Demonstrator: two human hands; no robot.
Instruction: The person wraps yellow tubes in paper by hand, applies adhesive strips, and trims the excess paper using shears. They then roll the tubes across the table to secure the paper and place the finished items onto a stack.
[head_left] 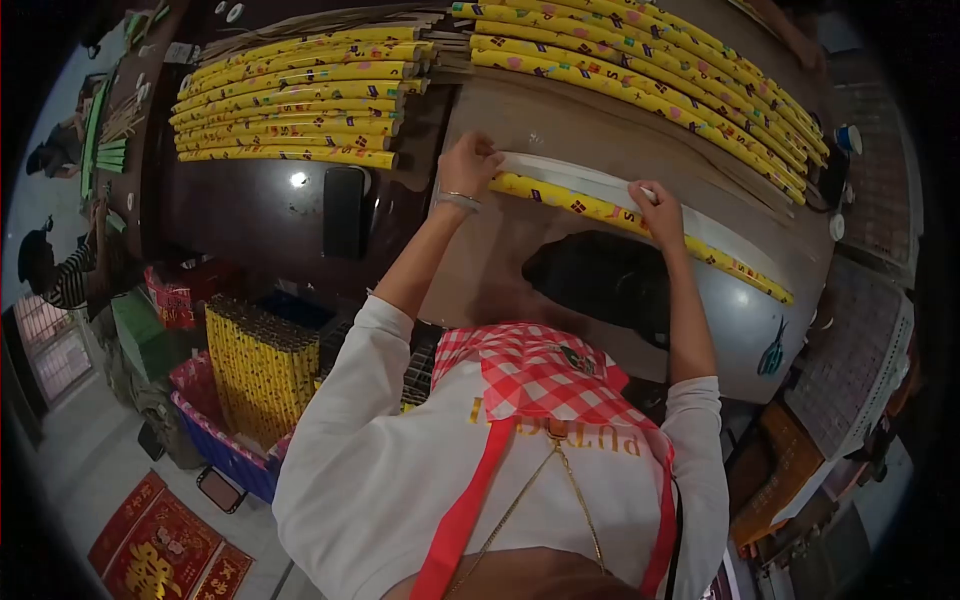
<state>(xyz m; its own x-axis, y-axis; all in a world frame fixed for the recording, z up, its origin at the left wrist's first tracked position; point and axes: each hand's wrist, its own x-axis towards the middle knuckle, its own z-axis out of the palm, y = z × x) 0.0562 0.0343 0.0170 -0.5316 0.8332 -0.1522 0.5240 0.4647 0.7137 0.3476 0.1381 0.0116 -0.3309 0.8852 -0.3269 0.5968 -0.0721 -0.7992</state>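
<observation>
A yellow patterned paper roll [570, 200] lies across the table in front of me, with a white strip of paper [575, 172] along its far side. My left hand [470, 165] is closed at the left end of the roll, fingertips at the paper's edge. Farther right, my right hand [657, 212] pinches the paper partway along, thumb and fingers together. Below the roll rests a dark, crumpled cloth-like item [600, 275].
Rows of yellow rolls lie at the back left [290, 110] and back right [640, 85]. A dark phone-like object [345, 212] sits left, scissors [772, 350] right. A blue bin [225, 440] with upright yellow rolls [262, 365] stands below left. Another person [65, 260] is at far left.
</observation>
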